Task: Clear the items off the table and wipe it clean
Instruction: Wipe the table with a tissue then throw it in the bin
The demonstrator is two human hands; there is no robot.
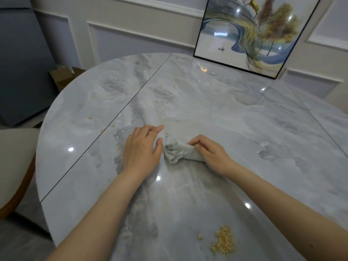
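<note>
Two hands on the table [244, 129]: right [209, 153] gripping a bunched cloth [178, 152], left [143, 147] flat, fingers relaxed.

On the grey marble worktop [216, 113] the right hand [209, 153] grips a bunched grey cloth [178, 150], with its fingers curled over it. The left hand [144, 147] lies flat on the surface just beside the cloth, fingers straight. A pile of yellow crumbs [224, 241] sits near the front edge, and small scattered crumbs [102, 130] lie to the left. A framed picture [252, 34] stands at the far side against the wall. Part of a chair [15, 166] shows at the left.
</note>
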